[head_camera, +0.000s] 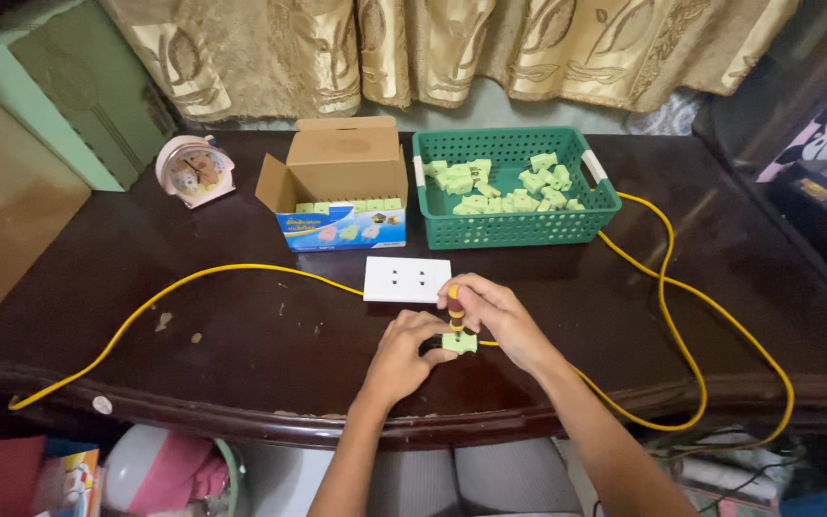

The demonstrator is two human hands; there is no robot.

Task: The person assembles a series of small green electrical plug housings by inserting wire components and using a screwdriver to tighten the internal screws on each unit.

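My left hand [402,352] pinches a small light-green plug part [459,342] down on the dark wooden table [241,335]. My right hand [498,316] grips a yellow-and-red handled screwdriver [455,306], held upright with its tip on the green part. A yellow cable [667,287] runs to the part from the right, partly hidden under my right hand. A white two-outlet socket plate [407,279] lies flat just beyond my hands.
A green plastic basket [512,230] holds several light-green parts. Left of it stands an open cardboard box [342,182] with more green parts. A pink alarm clock [195,169] sits at the back left. Another stretch of yellow cable [145,308] curves off to the left edge.
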